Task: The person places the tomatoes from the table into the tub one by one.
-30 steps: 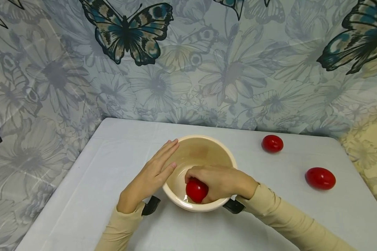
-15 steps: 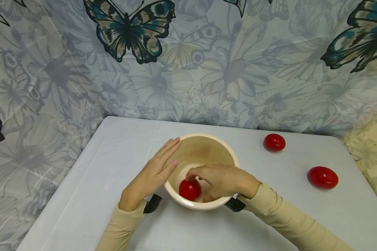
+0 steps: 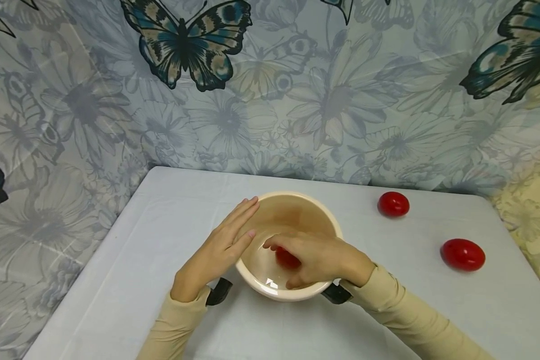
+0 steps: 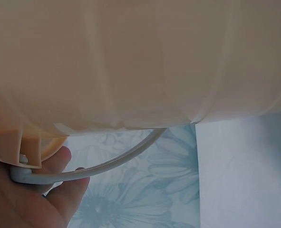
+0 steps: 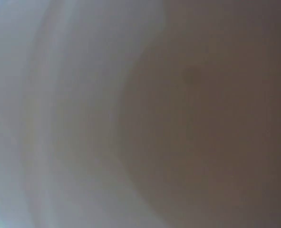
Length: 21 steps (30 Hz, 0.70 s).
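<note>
A cream bucket (image 3: 292, 215) stands on the white table. My left hand (image 3: 211, 255) lies along its left side, fingers straight, thumb at the rim. In the left wrist view the bucket's wall (image 4: 145, 61) fills the top, with its grey handle (image 4: 111, 165) and part of my hand below. My right hand (image 3: 317, 257) reaches inside the bucket, fingers loosely bent and spread. Under it, a glossy red egg (image 3: 287, 258) shows in part, low in the bucket; the hand covers the rest. The right wrist view is blurred, with only the bucket's pale inner wall (image 5: 83, 118) making out.
Two more red eggs lie on the table to the right, one farther back (image 3: 393, 204) and one nearer (image 3: 462, 254). Dark wrist-worn pieces (image 3: 336, 293) sit by both cuffs. Patterned butterfly cloth (image 3: 270, 120) hangs behind the table (image 3: 198, 195).
The egg in the bucket first shifted left, away from the right fingers, then right and back beneath the hand. My right fingers have loosened and spread. The left hand stays at the bucket.
</note>
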Available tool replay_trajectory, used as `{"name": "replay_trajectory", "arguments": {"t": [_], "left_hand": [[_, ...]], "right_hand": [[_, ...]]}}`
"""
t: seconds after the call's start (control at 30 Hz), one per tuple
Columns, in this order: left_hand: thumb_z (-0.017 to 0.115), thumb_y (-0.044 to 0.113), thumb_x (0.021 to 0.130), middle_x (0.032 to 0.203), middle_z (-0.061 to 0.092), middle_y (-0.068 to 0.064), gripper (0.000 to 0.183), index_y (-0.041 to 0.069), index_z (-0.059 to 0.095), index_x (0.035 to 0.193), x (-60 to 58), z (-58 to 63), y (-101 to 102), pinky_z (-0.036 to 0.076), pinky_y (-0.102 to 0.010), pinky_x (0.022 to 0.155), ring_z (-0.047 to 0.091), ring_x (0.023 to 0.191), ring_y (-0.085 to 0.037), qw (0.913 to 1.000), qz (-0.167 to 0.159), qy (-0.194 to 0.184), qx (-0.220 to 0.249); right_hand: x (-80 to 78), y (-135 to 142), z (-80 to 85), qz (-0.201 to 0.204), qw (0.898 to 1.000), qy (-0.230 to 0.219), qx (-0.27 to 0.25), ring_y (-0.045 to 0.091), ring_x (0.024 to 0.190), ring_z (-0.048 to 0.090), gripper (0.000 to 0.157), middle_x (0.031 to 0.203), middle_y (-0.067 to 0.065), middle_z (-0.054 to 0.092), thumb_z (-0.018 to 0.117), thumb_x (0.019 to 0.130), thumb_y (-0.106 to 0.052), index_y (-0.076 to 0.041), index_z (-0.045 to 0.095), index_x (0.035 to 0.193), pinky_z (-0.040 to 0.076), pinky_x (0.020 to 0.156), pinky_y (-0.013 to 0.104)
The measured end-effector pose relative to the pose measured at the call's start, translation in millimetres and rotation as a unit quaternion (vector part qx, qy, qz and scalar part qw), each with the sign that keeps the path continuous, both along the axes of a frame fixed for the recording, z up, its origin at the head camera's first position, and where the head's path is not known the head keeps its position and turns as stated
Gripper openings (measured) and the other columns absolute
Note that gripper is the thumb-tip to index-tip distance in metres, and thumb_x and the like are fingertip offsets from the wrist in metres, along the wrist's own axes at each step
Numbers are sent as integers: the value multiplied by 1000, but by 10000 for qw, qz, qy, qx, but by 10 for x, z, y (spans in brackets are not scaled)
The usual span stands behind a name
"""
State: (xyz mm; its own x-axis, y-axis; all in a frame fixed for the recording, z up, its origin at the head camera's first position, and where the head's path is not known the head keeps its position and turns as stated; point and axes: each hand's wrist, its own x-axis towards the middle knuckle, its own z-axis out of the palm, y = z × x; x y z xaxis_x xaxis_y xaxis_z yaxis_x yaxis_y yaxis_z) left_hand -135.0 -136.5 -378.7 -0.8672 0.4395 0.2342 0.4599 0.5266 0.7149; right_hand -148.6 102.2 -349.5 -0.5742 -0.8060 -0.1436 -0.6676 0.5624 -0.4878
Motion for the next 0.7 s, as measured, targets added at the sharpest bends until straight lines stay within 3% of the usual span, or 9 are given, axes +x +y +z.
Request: {"name": "replay_trajectory", "arguments": {"t": [0.17, 0.7], "left_hand": [[45, 24, 105, 165, 23, 8, 55, 20, 29, 157, -9, -7, -1, 16, -47, 127, 15, 155, -22, 10000, 11, -33, 6], [44, 26, 106, 165, 23, 6, 54, 21, 29, 157, -7, -5, 4, 18, -51, 126, 16, 155, -24, 10000, -6, -77, -36]], "right_hand": [[-2, -6, 2, 42, 9998, 37, -211, 18, 129, 53, 65, 137, 3, 59, 81, 79, -16, -6, 54, 136, 44, 112, 37], [6, 26, 35, 193, 9937, 551, -956, 12, 123, 59, 59, 130, -4, 63, 82, 80, -25, -10, 58, 132, 48, 108, 33]]}}
